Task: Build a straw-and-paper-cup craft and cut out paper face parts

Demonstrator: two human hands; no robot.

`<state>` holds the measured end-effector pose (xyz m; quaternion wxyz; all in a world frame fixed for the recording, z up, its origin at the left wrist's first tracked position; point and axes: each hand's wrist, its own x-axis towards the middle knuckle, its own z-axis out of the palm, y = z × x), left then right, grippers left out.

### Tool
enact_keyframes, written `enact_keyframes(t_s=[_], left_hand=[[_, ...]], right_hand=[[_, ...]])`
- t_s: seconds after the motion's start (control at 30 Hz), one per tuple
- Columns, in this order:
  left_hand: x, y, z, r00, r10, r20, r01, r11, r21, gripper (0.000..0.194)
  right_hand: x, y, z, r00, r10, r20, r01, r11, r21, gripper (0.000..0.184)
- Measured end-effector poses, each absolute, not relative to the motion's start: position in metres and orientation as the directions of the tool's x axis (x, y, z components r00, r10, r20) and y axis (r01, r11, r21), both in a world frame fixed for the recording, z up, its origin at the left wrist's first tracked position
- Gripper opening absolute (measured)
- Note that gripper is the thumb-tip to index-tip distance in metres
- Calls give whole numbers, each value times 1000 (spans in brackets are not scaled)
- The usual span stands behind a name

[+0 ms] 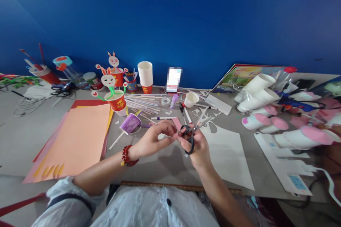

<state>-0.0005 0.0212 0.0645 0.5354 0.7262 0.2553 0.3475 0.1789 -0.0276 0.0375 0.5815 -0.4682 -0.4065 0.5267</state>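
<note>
My left hand (157, 137), with a red bead bracelet at the wrist, pinches a small piece of pink paper (176, 123) whose strip rises above the fingers. Close beside it, my right hand (197, 149) has black-handled scissors (190, 146) hooked in its fingers. Their blades point up and away to the right, apart from the paper. My right thumb and fingertips meet the paper's lower end near my left fingertips. To the left lies a purple-coloured paper cup (129, 124) with a white stick. Under and right of the scissors is a cut white sheet (226, 152).
Coloured paper sheets (82, 138) are stacked at left. Behind stand a red cup with a rabbit figure (115, 101), stacked paper cups (145, 74) and many paper sticks (145, 103). A white power strip (282, 166) and pink-and-white rolls (298, 137) lie at right.
</note>
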Motion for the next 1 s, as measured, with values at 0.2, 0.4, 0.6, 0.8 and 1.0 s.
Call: enact_keyframes(t_s=[0.2, 0.4, 0.6, 0.8, 1.0], left_hand=[[-1, 5, 57, 518, 796, 313, -9, -361, 933, 10], [7, -4, 53, 424, 863, 275, 36, -319, 947, 17], [9, -4, 49, 409, 878, 249, -45, -253, 966, 21], [6, 2, 55, 371, 903, 215, -171, -161, 972, 21], [1, 8, 63, 373, 907, 196, -230, -114, 966, 20]], right_hand=[[169, -32, 36, 205, 979, 23, -206, 66, -976, 24], [163, -34, 33, 224, 969, 101, -110, 128, -986, 19], [158, -34, 38, 228, 970, 83, -182, 126, -975, 25], [171, -38, 48, 4, 1000, -31, -104, -31, -994, 29], [180, -49, 45, -275, 938, -209, -11, -221, -975, 43]])
